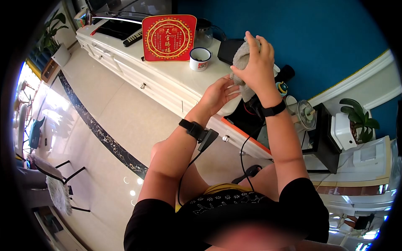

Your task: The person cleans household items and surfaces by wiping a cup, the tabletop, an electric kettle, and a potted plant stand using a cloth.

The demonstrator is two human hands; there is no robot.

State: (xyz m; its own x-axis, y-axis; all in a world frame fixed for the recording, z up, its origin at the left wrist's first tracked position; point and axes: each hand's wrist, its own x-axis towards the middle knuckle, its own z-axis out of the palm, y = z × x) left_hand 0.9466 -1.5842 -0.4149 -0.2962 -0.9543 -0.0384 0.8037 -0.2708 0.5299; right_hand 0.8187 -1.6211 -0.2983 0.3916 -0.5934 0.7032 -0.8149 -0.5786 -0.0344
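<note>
My right hand (257,62) is raised over the white cabinet (159,81) and grips a grey cloth (241,56), pressing it on top of a white rounded object (233,107). My left hand (217,95) is just below, fingers wrapped on the side of that white object. Most of the object is hidden by the cloth and both hands, so I cannot tell what it is. Each wrist wears a black band, and cables run from them toward my body.
On the cabinet stand a red plaque with gold characters (168,37), a white mug (200,58), a glass jar (204,33) and a remote (132,37). A small fan (307,113) and a potted plant (358,119) are at right. A chair (54,180) stands at lower left.
</note>
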